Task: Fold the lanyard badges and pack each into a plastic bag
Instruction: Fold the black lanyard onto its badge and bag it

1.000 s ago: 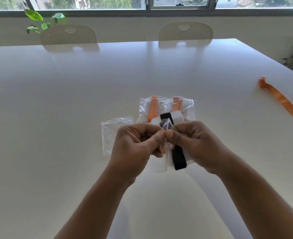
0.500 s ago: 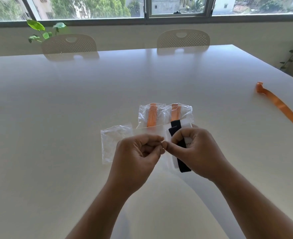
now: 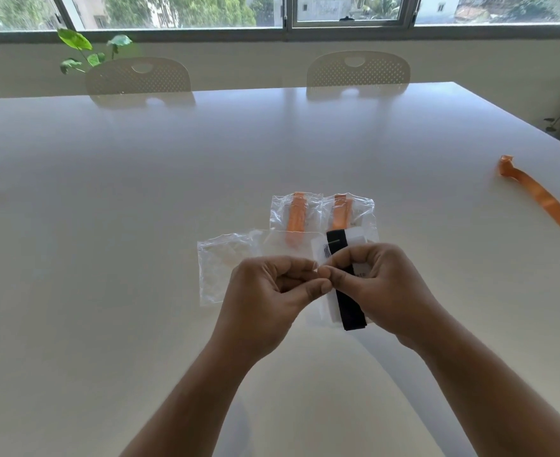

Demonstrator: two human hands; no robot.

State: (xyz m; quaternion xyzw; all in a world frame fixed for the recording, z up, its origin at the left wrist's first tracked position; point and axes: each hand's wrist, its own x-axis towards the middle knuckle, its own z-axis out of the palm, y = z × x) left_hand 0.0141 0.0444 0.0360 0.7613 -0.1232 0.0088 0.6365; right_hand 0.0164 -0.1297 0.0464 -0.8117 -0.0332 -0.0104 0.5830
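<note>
Left hand [image 3: 268,291] and right hand [image 3: 384,288] meet fingertip to fingertip, apparently pinching the clear plastic bag [image 3: 315,311]; the folded black lanyard badge [image 3: 351,311] lies under the right.

Views: I get 1 only, head cam, wide-angle.
Mount: on person's head, above near edge of surface [image 3: 107,225].
Facing: fwd + down across surface, twd chairs [image 3: 357,72] & windows [image 3: 179,9] at far side.
Range: close; left hand [image 3: 265,301] & right hand [image 3: 390,291] sit mid-frame, forearms enter from bottom.
</note>
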